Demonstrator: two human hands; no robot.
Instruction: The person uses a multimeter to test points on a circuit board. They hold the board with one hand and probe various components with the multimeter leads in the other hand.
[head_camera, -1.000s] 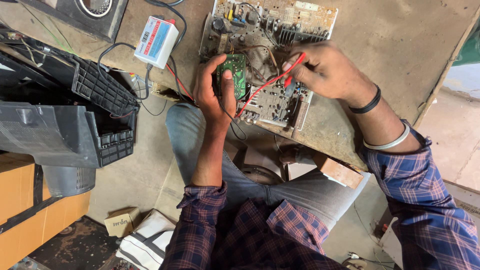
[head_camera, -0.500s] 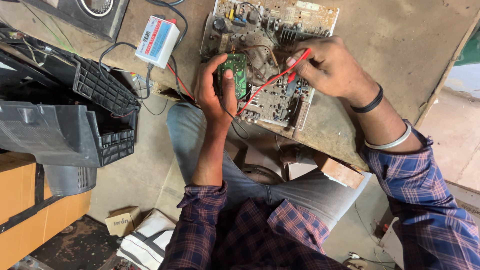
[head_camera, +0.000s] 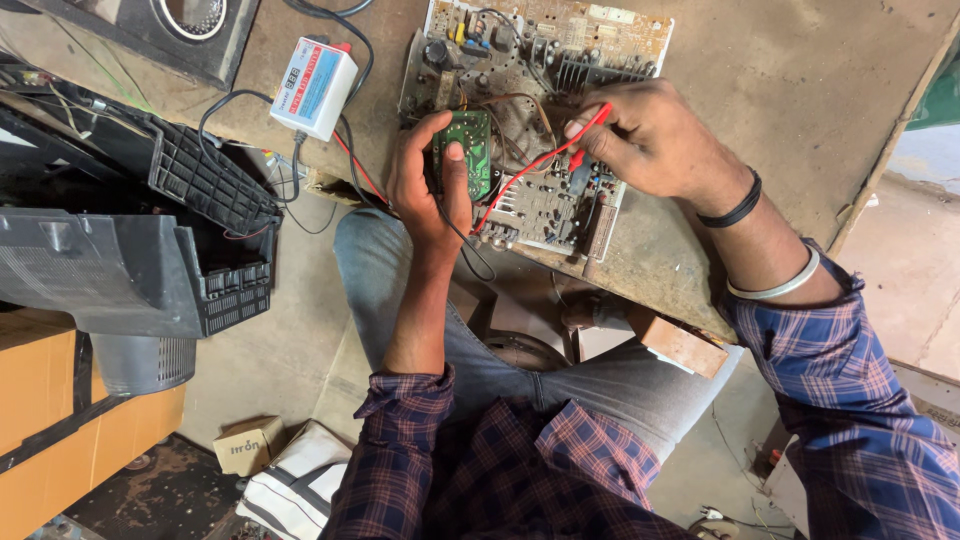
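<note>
- The left hand is closed around a small green circuit board, thumb pressed on its face, holding it just above the near edge of the tabletop.
- The right hand pinches a red test probe between its fingertips, the tip pointing down at the large circuit board.
- A red lead runs from the probe toward the small green board and passes beside it.
- The large circuit board lies flat on the tabletop, crowded with components, a black finned heat sink near its far side; both hands work over its near half.
- A white and blue meter box sits on the tabletop to the left of the large board, with black and red cables trailing from it.
- A dark plastic casing rests to the left, off the tabletop, over an orange box.
- The right wrist carries a black band and a silver bangle.
- The person wears a blue plaid shirt and grey trousers.
</note>
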